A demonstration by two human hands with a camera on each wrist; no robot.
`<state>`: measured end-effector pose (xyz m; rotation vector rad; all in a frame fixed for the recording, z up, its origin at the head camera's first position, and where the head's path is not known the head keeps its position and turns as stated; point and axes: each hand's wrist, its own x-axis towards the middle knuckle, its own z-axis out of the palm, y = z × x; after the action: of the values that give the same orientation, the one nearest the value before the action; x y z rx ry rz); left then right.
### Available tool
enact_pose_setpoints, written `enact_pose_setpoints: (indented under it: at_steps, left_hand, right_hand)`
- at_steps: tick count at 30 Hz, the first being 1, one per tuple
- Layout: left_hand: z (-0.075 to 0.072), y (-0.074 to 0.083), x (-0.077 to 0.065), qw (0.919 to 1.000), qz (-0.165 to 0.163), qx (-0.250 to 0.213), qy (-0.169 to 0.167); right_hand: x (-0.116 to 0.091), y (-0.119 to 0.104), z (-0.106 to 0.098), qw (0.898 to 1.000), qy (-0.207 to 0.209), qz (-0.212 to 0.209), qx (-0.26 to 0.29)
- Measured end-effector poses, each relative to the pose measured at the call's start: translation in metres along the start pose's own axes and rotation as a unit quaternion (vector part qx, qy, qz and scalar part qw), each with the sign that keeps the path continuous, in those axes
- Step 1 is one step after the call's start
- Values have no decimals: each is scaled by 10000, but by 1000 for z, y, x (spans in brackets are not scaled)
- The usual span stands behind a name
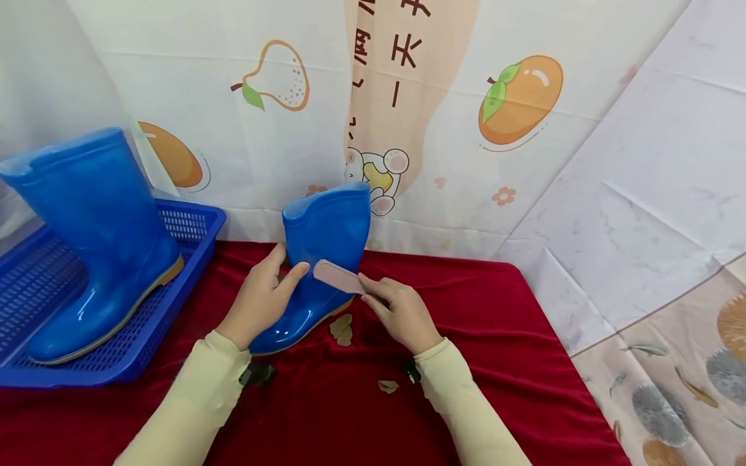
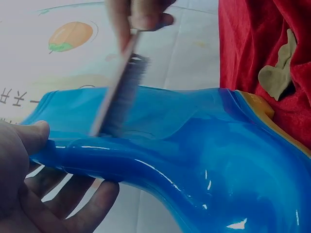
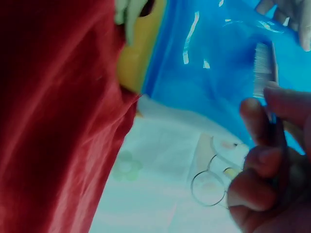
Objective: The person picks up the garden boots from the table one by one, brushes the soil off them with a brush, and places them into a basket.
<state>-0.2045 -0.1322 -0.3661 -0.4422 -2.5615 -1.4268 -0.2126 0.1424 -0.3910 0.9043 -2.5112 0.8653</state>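
A blue rubber boot (image 1: 329,226) with a yellowish sole stands on the red cloth, toe toward the near left. My left hand (image 1: 259,298) grips its shaft from the left, thumb on the near face and fingers behind. With my right hand (image 1: 405,314) I pinch the handle of a brush (image 1: 338,277) that has a pale pinkish back. In the left wrist view the bristles of the brush (image 2: 121,99) lie against the boot shaft (image 2: 165,109), and the brush looks blurred. Dark bristles face the blue surface in the right wrist view too.
A second blue boot (image 1: 99,213) stands in a blue plastic basket (image 1: 214,226) at the left. Dry brown leaves (image 1: 342,330) lie beside the held boot's heel, and a smaller leaf (image 1: 388,386) lies nearer. A printed white curtain (image 1: 454,213) hangs behind the red cloth (image 1: 484,323).
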Motion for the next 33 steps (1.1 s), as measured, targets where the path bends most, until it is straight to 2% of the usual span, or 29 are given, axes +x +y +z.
enact_pose_setpoints:
  at_steps: [5, 9, 11, 14, 18, 20, 25, 30, 33]
  left_hand:
    - [2, -1, 1, 9999, -68, 118, -64]
    - [1, -4, 1, 9999, -130, 48, -30]
    - [0, -6, 0, 9998, -213, -16, -18]
    - [-2, -7, -1, 9988, -483, -68, -30]
    - [-2, -6, -3, 9962, -849, 135, 115]
    - [-1, -5, -4, 9958, -840, 217, 303]
    - [-3, -1, -3, 9937, -417, 162, 1029]
    - [-13, 7, -2, 9812, -128, -26, 1928]
    - [-17, 9, -2, 9733, 11, -106, 2292]
  right_hand:
    - [-3, 9, 2, 9964, -377, 754, -73]
    - [-4, 13, 1, 9958, -407, 821, 2]
    - [-4, 14, 0, 9974, -202, 695, -53]
    - [-2, 13, -4, 9983, 380, 437, -51]
    - [0, 12, -9, 9929, 1179, 127, 105]
    - [0, 11, -11, 9888, 1487, 13, 157]
    - [2, 12, -14, 9752, 2173, -244, 352]
    - [4, 15, -15, 9580, 2799, -374, 495]
    - [5, 17, -16, 9514, 3017, -402, 466]
